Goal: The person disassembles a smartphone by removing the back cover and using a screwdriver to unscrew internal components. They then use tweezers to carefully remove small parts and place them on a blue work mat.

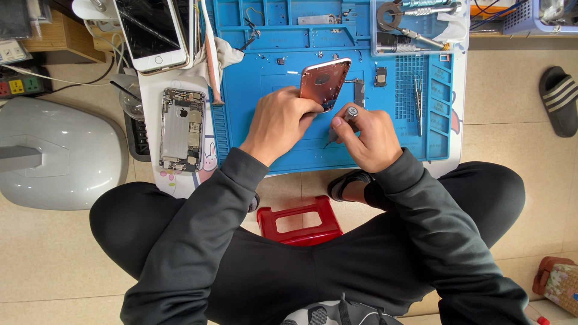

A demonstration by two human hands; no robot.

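My left hand (278, 122) grips the lower end of a rose-gold phone housing (324, 82), holding it tilted up above the blue repair mat (259, 102). My right hand (368, 135) is closed around a small grey screwdriver (342, 122), its tip pointing down at the mat just below the housing. Both hands sit close together over the middle of the mat. A small dark phone part (359, 93) lies on the mat right behind the housing.
An opened silver phone body (181, 129) lies left of the mat, with a white-framed phone screen (150, 33) above it. Tweezers (416, 102) and a tray of tools (415, 27) sit at the mat's right. A red stool (299, 220), a grey lamp base (57, 153) and a sandal (559, 99) surround me.
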